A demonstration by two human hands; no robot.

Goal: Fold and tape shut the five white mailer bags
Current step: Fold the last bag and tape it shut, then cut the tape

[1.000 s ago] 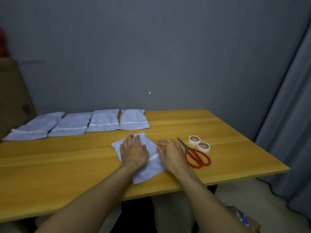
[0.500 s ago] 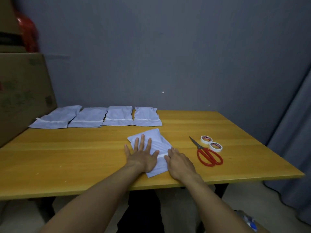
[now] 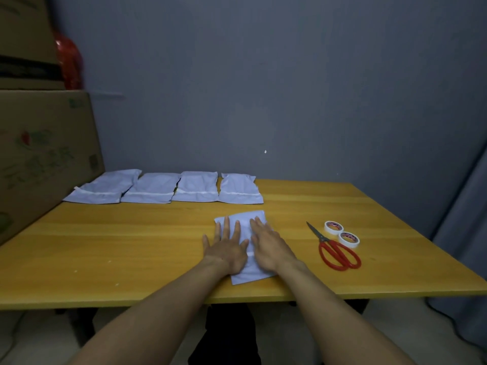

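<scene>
A plain grey-blue wall [image 3: 263,88] fills the back of the dimly lit room, marked by one small white speck above the far edge of a yellow wooden table [image 3: 118,246] with long grain lines across its top. At the table's left edge stands a large printed cardboard box [image 3: 44,154], with a second box [image 3: 23,35] stacked on it and a blurred red object [image 3: 69,64] beside that. A grey curtain [image 3: 466,219] hangs at the right, and pale floor [image 3: 395,325] shows below the table's near edge.
</scene>
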